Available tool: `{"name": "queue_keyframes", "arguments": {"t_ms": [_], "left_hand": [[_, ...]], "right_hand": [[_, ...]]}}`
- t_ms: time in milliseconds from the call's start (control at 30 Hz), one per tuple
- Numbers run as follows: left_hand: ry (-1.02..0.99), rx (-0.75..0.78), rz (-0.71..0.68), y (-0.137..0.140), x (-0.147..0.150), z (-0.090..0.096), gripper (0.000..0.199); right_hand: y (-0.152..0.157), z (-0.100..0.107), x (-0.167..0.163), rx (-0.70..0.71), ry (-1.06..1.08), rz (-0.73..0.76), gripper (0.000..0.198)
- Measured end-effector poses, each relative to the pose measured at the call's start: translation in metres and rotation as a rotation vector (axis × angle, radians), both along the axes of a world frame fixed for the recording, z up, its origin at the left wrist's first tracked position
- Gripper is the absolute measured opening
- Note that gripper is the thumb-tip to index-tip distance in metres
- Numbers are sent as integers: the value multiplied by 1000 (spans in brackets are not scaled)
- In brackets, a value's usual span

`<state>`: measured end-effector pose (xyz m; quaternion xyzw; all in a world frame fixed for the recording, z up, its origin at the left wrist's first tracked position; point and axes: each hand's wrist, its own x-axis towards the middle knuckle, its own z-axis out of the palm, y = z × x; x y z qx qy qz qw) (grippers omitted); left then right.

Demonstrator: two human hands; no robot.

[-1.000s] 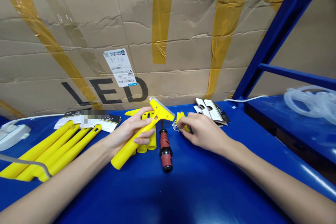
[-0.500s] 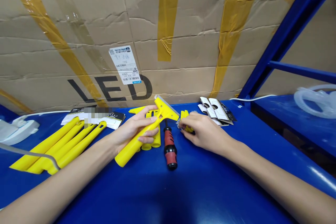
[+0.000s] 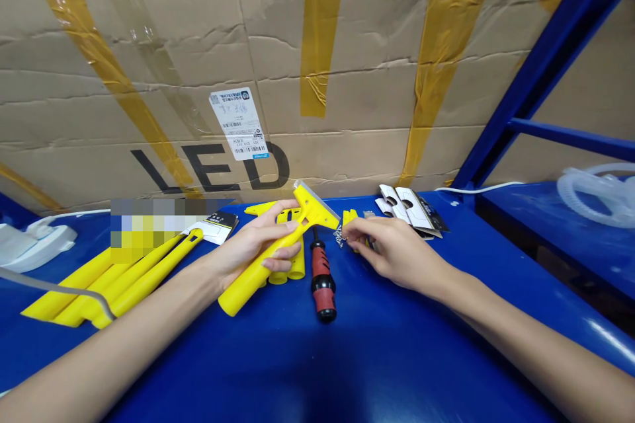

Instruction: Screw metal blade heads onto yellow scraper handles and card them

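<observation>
Through the head camera, I saw the left hand wrapped around the handle of a yellow scraper, lifted above the blue tabletop, its bladed head slanting up toward the right. The right hand was bent low, thumb and fingers drawn narrowly together, beside a small heap of silvery screws and some small yellow pieces. I could not tell whether those fingertips pinched anything.

The step in hand looked to me like sorting out a small part while the scraper was kept steady; the moment seemed to call for a fine fingertip grip and a firm left hold.

Between the hands lay a red-and-black screwdriver, shaft pointing away. Other yellow scrapers lay behind the left hand, and folded black-and-white cards sat beyond the right.
</observation>
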<state>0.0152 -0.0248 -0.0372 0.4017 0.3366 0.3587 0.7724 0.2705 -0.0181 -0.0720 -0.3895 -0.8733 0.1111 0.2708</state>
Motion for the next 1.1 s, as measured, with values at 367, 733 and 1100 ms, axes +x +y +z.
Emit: {"name": "queue_keyframes", "arguments": {"t_ms": [367,733,1100], "left_hand": [[97,24,-151,-2,1,0,33],[48,3,-154,-7,6,5,38],[68,34,-156,-12,6,9,35]], "right_hand": [[-4,4,-16,-300,712,20,15],[-2,1,-21,-319,746,14,24],[7,1,-11,-503,750,-118,59]]}}
